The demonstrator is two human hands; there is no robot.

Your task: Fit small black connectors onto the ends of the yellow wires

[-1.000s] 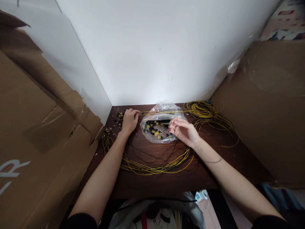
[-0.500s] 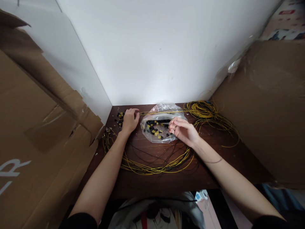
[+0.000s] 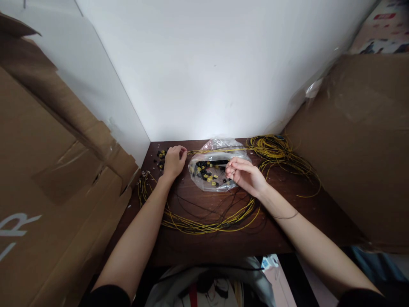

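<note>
Wires point(image 3: 268, 147), yellow and dark, lay on one bench point(image 3: 223, 247) in two main groups: a coil at the back right and a bundle point(image 3: 236, 218) in front, the strands too tangled to count. One clear bag point(image 3: 219, 143) held black and yellow connectors point(image 3: 201, 170), too jumbled to number. The right hand point(image 3: 230, 170) had its fingers pinched on a thin dark wire beside the bag; the left hand point(image 3: 182, 154) bent over strands, its grip impossible to tell. Two boxes point(image 3: 47, 162), cut off by the frame, flanked everything.
</note>
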